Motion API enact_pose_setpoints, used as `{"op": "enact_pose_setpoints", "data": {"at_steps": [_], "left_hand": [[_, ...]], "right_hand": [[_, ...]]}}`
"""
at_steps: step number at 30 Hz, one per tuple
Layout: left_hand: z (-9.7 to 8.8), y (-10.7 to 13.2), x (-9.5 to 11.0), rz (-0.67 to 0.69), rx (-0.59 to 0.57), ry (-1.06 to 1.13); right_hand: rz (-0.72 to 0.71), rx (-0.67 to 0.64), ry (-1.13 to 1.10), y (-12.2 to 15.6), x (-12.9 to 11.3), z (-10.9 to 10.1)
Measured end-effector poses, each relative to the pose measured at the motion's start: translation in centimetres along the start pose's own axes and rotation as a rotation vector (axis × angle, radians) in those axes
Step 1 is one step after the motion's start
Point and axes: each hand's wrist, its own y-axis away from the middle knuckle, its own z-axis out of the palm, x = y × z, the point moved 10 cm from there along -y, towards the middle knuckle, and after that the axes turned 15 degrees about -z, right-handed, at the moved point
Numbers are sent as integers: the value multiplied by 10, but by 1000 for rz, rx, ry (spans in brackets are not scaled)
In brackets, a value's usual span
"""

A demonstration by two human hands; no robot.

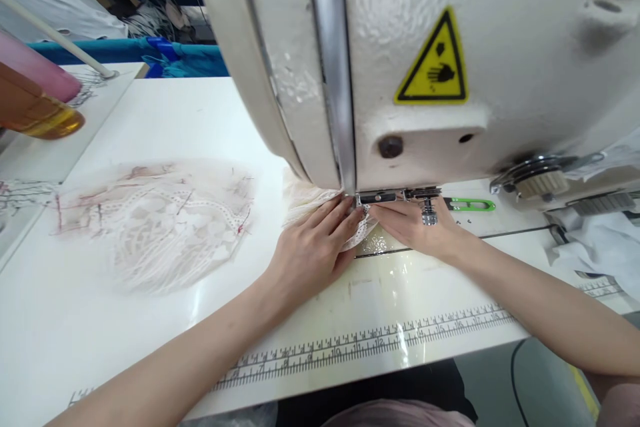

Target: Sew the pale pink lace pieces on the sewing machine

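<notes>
A large off-white sewing machine head (425,60) fills the upper frame, its presser foot (373,199) just above the table. My left hand (313,243) lies flat, fingers stretched, pressing a small piece of white lace fabric (305,203) toward the foot. My right hand (415,227) lies flat on the other side of the foot, fingers pointing left and touching the same lace beneath the needle area. Part of the lace is hidden under both hands and the machine.
A pile of white lace pieces (160,220) lies on the white table (150,120) to the left. A measuring tape strip (370,340) runs along the front edge. Green-handled snips (470,204) rest behind my right hand. An amber bottle (40,113) is at far left.
</notes>
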Motion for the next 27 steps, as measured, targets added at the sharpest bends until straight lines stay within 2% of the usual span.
{"op": "enact_pose_setpoints", "data": {"at_steps": [2, 5, 10, 15, 18, 27], "left_hand": [[-2, 1, 5, 64, 16, 24], [-5, 4, 13, 154, 33, 44], [-7, 4, 12, 139, 25, 14], [-10, 1, 5, 78, 58, 4], [-10, 0, 2, 52, 77, 8], [-8, 0, -2, 5, 76, -23]], "right_hand": [[-21, -15, 67, -4, -4, -6], [-146, -67, 203, -11, -20, -15], [-247, -20, 365, -13, -35, -26], [-312, -60, 168, -14, -44, -7], [-301, -28, 81, -14, -48, -4], [-317, 7, 70, -15, -54, -5]]}}
